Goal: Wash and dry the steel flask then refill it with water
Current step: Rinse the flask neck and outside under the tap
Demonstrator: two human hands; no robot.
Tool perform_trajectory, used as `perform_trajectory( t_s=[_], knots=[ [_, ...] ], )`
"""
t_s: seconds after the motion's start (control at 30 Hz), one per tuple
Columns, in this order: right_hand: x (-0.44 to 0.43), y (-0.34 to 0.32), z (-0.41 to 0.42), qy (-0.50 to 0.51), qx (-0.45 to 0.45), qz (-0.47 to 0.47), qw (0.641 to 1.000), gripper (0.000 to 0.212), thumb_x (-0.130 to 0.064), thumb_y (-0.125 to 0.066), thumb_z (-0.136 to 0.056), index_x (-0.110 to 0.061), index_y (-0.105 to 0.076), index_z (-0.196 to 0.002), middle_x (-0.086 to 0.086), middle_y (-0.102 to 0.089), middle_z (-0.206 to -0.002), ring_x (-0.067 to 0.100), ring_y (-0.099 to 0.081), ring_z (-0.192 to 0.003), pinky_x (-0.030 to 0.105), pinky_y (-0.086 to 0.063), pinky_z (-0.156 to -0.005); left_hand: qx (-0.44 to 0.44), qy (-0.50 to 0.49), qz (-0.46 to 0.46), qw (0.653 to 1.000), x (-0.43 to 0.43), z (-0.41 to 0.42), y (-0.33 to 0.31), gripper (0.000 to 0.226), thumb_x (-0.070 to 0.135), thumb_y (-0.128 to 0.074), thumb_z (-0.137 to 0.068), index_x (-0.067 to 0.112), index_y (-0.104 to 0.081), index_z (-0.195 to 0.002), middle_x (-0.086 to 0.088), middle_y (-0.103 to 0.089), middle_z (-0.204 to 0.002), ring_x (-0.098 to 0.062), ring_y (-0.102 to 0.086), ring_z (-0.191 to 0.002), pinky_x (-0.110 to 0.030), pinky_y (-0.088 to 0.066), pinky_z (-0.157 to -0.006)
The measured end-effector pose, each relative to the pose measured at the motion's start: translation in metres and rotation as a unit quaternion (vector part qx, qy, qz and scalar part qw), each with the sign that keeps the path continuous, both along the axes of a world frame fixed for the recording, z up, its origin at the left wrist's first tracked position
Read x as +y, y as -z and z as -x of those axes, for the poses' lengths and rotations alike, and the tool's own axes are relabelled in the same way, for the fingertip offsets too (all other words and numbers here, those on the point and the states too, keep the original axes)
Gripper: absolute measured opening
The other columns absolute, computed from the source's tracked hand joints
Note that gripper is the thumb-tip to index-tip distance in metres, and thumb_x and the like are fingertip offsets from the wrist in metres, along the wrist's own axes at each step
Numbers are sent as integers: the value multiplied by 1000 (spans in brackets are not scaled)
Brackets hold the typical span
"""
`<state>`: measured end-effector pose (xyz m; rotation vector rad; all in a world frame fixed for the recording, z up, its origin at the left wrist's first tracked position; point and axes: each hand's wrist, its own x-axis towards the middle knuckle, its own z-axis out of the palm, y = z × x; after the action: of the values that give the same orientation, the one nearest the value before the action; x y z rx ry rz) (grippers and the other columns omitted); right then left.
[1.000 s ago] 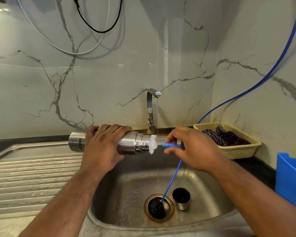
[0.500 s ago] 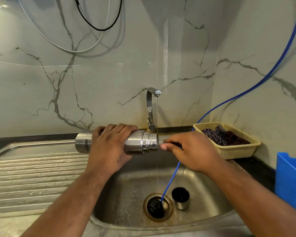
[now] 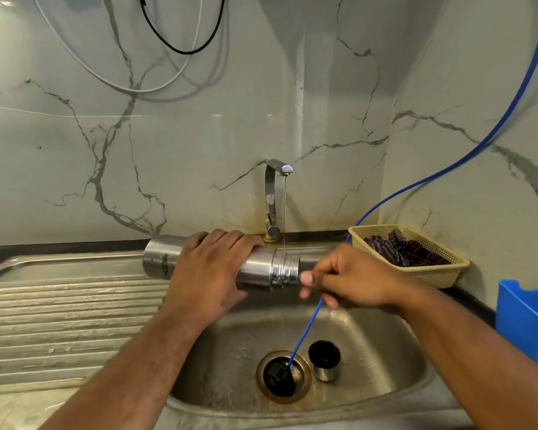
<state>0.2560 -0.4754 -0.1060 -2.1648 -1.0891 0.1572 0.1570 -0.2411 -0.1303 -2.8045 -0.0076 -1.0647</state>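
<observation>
Since a second ago the brush's white head has gone inside the flask (image 3: 257, 268), and the right hand (image 3: 354, 277) has closed up to its mouth. The flask has drifted slightly toward 3 o'clock. From my seat the sink (image 3: 385, 352) fills 6 o'clock, its ribbed drainer running off to 9. A yellow basket (image 3: 448, 276) sits at 3 o'clock. The flask lies level over the basin at centre, base to 9 and mouth to 3, and the thin stream from the tap (image 3: 271, 197) lands on its threaded neck. The left hand (image 3: 208, 274) wraps its body from above. The right hand pinches at the mouth with curled fingers, and the brush handle is hidden in that grip. A blue tube (image 3: 305, 330) runs into the drain (image 3: 303, 387). I see a small steel cup (image 3: 323, 361) just beside the drain, at its 3 o'clock.
</observation>
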Motion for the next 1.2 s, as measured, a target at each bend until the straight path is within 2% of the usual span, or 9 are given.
perform_trajectory(
  t_s=[0.03,0.1,0.17,0.4,0.6,0.8,0.93,1.03,1.2],
  knots=[
    [-1,-1,-1,15,-122,8,992,24,-43,-66,-97,-25,-81,-93,-3,-68,-63,7,-55,-51,25,-43,-55,-4,-1,17,1000,0,-1,0,87,43,-93,-52,35,-53,-129,11,-66,-115,-14,-62,-102,-40,-45,-98],
    [0,-5,-2,91,-425,-17,900,12,-38,-70,-93,-32,-79,-97,-10,-71,-76,13,-62,-67,29,-46,-62,-17,4,53,998,-2,-2,0,87,45,-90,-55,36,-50,-132,12,-65,-114,-13,-62,-100,-38,-45,-96],
    [5,-8,0,97,-544,-82,830,12,-26,-76,-87,-30,-78,-98,-13,-71,-85,18,-60,-74,31,-38,-68,-32,11,70,997,-1,-3,-1,87,43,-90,-57,36,-49,-133,11,-65,-114,-13,-61,-100,-38,-45,-96],
    [-24,-13,-23,150,-506,-111,842,18,-20,-75,-90,-33,-78,-103,-16,-74,-92,16,-58,-82,35,-29,-85,-69,-54,65,994,21,5,-9,87,34,-94,-54,31,-53,-130,3,-68,-112,-22,-64,-100,-50,-48,-97],
    [16,2,-1,108,-516,-52,848,18,-19,-80,-84,-25,-77,-101,-9,-74,-86,21,-64,-79,35,-30,-80,-50,-16,55,997,-1,3,-6,88,40,-93,-57,34,-51,-134,7,-65,-119,-17,-61,-106,-46,-44,-101],
    [1,-4,-3,193,-514,-67,833,21,-37,-57,-96,-29,-75,-90,-8,-68,-73,22,-62,-69,34,-30,-70,-55,-95,94,990,33,7,-11,84,35,-94,-56,30,-55,-131,1,-68,-113,-23,-64,-102,-52,-47,-99],
    [19,6,10,89,-531,-27,842,5,-28,-72,-88,-30,-75,-92,-12,-66,-76,16,-60,-71,32,-23,-77,35,-24,53,998,13,8,-11,86,40,-90,-63,38,-48,-138,12,-62,-127,-14,-57,-114,-47,-37,-109],
    [10,2,-4,58,-483,-81,870,15,-39,-64,-93,-32,-76,-98,-17,-68,-80,6,-57,-72,30,-19,-78,62,44,130,989,5,5,-11,89,47,-86,-64,45,-40,-140,21,-57,-125,-2,-53,-107,-36,-43,-105],
    [18,12,3,156,-447,-67,878,23,-42,-56,-94,-33,-75,-87,-12,-66,-69,12,-59,-62,34,-38,-72,-17,-5,132,991,-7,1,-6,85,43,-88,-64,38,-45,-137,15,-61,-119,-8,-57,-103,-34,-45,-98]
  ],
)
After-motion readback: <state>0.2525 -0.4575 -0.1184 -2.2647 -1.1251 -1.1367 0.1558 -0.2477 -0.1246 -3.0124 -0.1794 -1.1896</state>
